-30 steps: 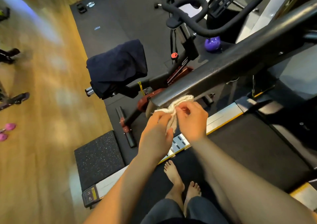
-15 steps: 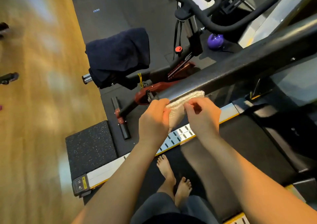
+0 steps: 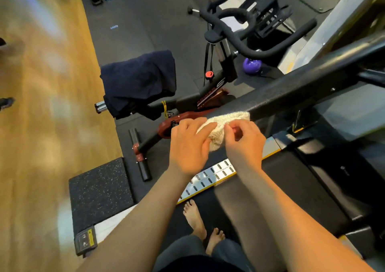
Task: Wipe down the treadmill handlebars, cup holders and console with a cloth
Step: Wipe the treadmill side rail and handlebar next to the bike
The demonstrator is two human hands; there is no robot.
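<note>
Cloth (image 3: 231, 120) slid farther up the handlebar (image 3: 302, 88), its underside hidden.

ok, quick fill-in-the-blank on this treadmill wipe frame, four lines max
The left hand and right hand both touch the cream terry cloth lying over the black textured treadmill ___.
The dark navy fabric hangs over the saddle of the exercise ___.
The glossy round kettlebell on the black floor mat is ___.
The person's feet on the treadmill belt are ___.
Missing words: handlebar; bike; purple; bare.
</note>
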